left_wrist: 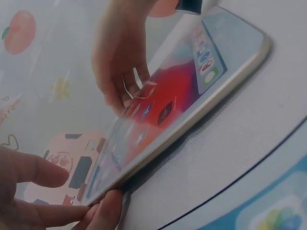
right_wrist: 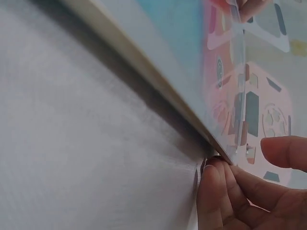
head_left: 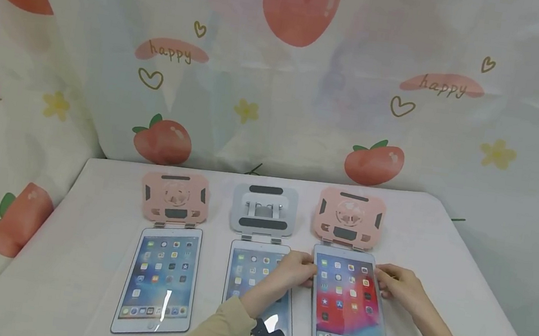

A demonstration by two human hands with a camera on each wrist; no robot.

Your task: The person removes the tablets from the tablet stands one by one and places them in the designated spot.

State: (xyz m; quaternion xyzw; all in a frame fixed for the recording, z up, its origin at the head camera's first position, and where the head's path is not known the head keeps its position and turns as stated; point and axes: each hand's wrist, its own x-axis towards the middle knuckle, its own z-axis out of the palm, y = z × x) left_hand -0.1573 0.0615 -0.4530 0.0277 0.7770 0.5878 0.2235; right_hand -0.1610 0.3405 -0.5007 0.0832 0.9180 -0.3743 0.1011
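A white tablet (head_left: 350, 309) with a red and blue lit screen lies at the right of a row of tablets. My left hand (head_left: 294, 270) holds its upper left edge. In the left wrist view, the fingertips (left_wrist: 109, 206) are curled at the tablet's corner and the thumb is held apart. On the opposite edge is my right hand (head_left: 399, 287). Its curled fingers (right_wrist: 216, 191) meet the tablet's edge (right_wrist: 158, 86) from the side and below, thumb apart. A pink tablet stand (head_left: 350, 218) stands just beyond the tablet's top end.
Two more lit tablets lie to the left, one at the far left (head_left: 160, 278) and a middle one (head_left: 239, 277) partly under my left forearm. Behind them stand another pink stand (head_left: 176, 198) and a grey stand (head_left: 264, 210). A white cloth (head_left: 79, 256) covers the table.
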